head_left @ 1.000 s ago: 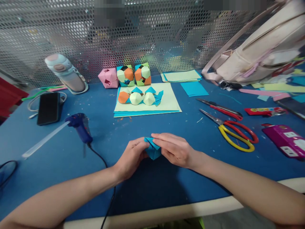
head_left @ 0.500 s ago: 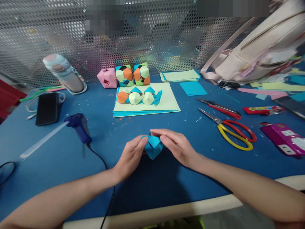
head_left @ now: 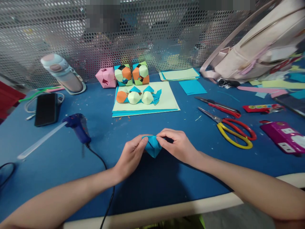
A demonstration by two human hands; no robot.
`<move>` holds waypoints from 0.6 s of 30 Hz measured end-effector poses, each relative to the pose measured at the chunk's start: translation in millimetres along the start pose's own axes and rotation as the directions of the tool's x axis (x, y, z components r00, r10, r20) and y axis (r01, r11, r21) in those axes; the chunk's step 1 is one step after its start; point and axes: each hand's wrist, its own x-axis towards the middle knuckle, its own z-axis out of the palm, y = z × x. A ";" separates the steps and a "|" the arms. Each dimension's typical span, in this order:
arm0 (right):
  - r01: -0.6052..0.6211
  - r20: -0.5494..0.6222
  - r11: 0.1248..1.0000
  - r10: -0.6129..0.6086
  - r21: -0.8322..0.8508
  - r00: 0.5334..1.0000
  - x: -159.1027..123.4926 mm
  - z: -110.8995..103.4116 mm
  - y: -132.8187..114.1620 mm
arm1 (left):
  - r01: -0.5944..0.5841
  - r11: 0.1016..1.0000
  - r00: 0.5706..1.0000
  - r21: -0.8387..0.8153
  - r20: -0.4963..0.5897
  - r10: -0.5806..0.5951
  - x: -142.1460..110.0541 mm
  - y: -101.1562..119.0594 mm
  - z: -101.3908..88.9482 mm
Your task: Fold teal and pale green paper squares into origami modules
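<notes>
A piece of folded blue paper with a pointed lower end is held between my hands above the near part of the table. My left hand grips its left side, thumb on top and the other fingers mostly hidden behind. At its upper right edge my right hand pinches the paper between thumb and index finger. Just beyond lie several small folded pieces in orange, pale green and blue, resting on a stack of pale green and blue sheets.
Left are a blue glue gun with its cord, a phone and a bottle. Right are scissors, a utility knife, a purple power block and a backpack. Folded paper balls stand by the mesh panel.
My right hand has changed its hold, from fingers stretched along the paper to a pinch at its upper edge. The top flap looks shifted; my left hand stays put.
</notes>
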 end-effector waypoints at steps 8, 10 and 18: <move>0.009 0.019 1.000 -0.009 -0.010 1.000 0.0 0.7 4.7 | -0.010 1.000 1.000 -0.029 0.006 0.010 0.1 1.5 0.3; 0.006 0.009 1.000 -0.006 -0.012 1.000 0.4 1.2 5.1 | 0.001 0.999 1.000 -0.049 0.025 0.000 0.5 2.3 1.3; 0.188 -0.084 0.980 -0.194 -0.072 0.977 -2.5 5.4 7.9 | -0.025 0.999 1.000 0.020 0.010 0.025 0.9 -0.3 3.8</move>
